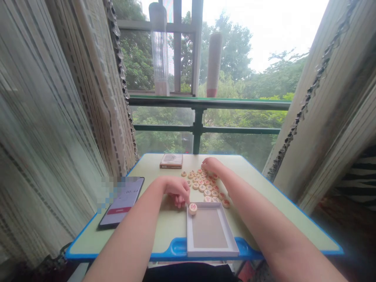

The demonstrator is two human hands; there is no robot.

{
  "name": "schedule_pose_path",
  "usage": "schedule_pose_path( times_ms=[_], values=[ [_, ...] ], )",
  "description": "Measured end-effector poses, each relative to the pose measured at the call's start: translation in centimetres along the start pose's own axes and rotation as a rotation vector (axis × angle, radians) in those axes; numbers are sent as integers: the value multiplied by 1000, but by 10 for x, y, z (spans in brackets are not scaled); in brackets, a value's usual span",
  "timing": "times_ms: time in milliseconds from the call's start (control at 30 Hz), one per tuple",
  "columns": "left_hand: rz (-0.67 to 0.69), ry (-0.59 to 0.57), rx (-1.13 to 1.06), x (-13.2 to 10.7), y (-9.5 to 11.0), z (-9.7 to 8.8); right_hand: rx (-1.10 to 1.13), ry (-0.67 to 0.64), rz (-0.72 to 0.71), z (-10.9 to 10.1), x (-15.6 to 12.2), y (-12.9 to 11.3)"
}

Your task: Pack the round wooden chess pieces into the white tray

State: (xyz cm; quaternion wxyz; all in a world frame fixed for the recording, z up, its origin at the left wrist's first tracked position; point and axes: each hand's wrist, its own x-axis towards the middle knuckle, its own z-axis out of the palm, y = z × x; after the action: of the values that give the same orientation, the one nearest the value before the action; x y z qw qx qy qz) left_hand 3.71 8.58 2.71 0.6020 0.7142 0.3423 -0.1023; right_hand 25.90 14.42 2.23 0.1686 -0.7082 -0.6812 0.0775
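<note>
Many round wooden Chinese chess pieces [201, 188] with red or dark characters lie in a loose group on the table. A shallow white open box [210, 252] stands at the near edge, and one piece with a red character [193, 208] sits in its far left corner. My left hand [178, 190] is curled just beyond that corner, a fingertip at or nearly on the piece. I cannot tell if it grips anything. At the far side of the group, my right hand [208, 163] has its fingers drawn together by the pieces; what they hold is hidden.
A light green table [164, 231] with a blue rim carries a phone [123, 201] showing a timer on the left. A flat box lid or case [171, 161] lies at the far edge. Beyond are a dark green railing [241, 104] and curtains on both sides.
</note>
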Motion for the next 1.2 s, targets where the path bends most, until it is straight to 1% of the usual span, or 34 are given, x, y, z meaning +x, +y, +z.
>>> schedule_pose_path(
  times_ms=[67,167,233,400,533,667,733,800,867,967,1000,1033,1100,1167,1200],
  values=[
    [3,-6,-4,1,-1,-1,-16,-14,-6,1,2,2],
    [-30,-4,-16,2,0,-1,-21,-33,-12,0,2,3],
    [-46,11,-19,1,1,1,-20,-39,-8,-2,-1,1],
    [-25,20,3,-2,5,3,-22,-46,-2,-9,-13,-7],
    [-4,61,34,-3,3,1,-14,-10,9,-19,-20,-11],
    [32,110,66,-5,0,-2,81,44,-7,-35,-35,-21],
    [36,124,96,-8,1,-2,148,33,-53,-43,-52,-30],
    [40,153,113,-11,2,-1,196,-2,-123,-52,-75,-41],
    [61,182,102,-13,3,1,166,-70,-261,-60,-102,-49],
    [94,192,74,-16,1,1,149,-72,-350,-70,-141,-58],
    [100,192,65,-16,0,0,134,-103,-379,-71,-151,-59],
    [103,195,56,-15,-1,-1,122,-153,-418,-72,-159,-60],
    [94,238,36,-15,-4,-2,70,-215,-511,-71,-169,-62],
    [59,305,26,-15,-8,-4,11,-262,-590,-67,-173,-64],
    [35,332,25,-15,-9,-5,-15,-283,-606,-64,-174,-65]
  ],
)
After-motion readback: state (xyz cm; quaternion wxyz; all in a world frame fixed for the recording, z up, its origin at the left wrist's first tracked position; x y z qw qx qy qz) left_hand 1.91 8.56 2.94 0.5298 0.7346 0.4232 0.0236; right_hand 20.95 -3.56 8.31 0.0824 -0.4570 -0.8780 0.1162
